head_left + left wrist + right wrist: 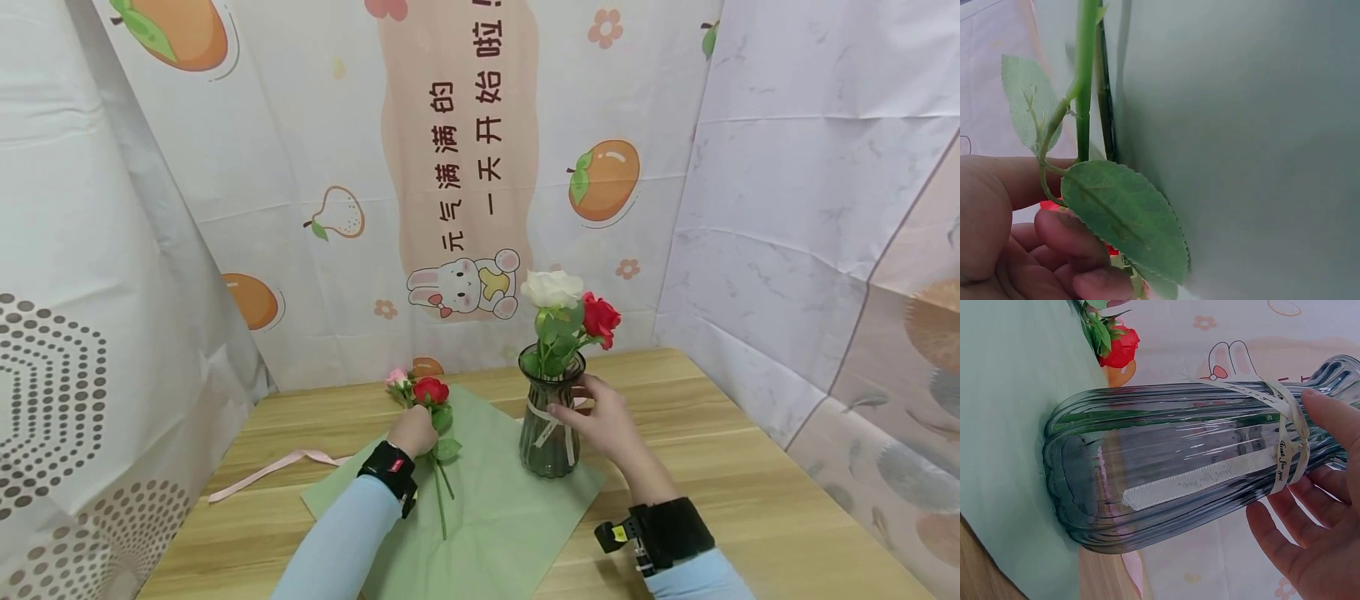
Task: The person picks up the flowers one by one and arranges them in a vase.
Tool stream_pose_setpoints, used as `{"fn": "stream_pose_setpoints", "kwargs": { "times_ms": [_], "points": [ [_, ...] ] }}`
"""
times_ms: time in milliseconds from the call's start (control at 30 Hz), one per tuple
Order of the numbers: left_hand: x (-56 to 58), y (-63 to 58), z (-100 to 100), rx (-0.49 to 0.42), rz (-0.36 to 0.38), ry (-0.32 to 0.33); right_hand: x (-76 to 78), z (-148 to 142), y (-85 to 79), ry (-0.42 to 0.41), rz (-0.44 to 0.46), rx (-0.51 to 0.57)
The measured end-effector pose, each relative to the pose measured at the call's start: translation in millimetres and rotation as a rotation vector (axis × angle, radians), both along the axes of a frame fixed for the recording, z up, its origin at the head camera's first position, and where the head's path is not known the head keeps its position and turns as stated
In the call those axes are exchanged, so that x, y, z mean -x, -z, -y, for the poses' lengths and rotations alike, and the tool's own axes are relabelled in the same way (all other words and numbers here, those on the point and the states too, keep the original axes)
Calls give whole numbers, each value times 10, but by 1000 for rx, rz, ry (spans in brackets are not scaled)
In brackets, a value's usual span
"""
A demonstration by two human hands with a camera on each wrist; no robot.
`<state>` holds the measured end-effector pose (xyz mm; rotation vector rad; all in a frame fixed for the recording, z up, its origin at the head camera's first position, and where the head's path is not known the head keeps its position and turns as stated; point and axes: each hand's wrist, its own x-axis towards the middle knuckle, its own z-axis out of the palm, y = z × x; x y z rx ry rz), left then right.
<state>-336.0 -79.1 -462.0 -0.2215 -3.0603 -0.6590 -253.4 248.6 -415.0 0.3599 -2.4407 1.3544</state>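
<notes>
My left hand (pixel 412 431) holds the stems of a red rose (pixel 431 390) and a pink flower (pixel 397 377) low over the green sheet. In the left wrist view a leaf (pixel 1129 215) covers part of the fingers, and two stems run past them. On the right, my right hand (pixel 611 421) grips the dark glass vase (pixel 551 454) just below its flared rim, thumb on one side and fingers on the other. A pale printed ribbon (pixel 1200 478) is tied round the vase's neck. A white rose (pixel 553 288) and a red rose (pixel 601 320) stand in the vase.
A light green wrapping sheet (pixel 487 508) lies across the wooden table (pixel 675 433), under both hands' work. A pink ribbon (pixel 262 472) trails out at the left. A printed cloth (pixel 322 275) hangs behind the table, with more cloth at both sides.
</notes>
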Motion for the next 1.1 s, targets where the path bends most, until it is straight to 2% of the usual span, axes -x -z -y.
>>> {"fn": "stream_pose_setpoints", "kwargs": {
  "times_ms": [233,500,767,867,1100],
  "points": [
    [-24,-55,17,-115,42,-17,1,4,-6,-5,-8,7],
    [-50,-72,11,-168,33,-17,4,-6,10,-5,-11,2],
    [-77,-107,11,-231,16,38,12,-10,19,-13,-22,10],
    [-94,-120,7,-279,11,63,9,-9,14,-13,-23,9],
    [-102,-146,16,-397,44,75,17,-9,21,-13,-24,7]
  ]
}}
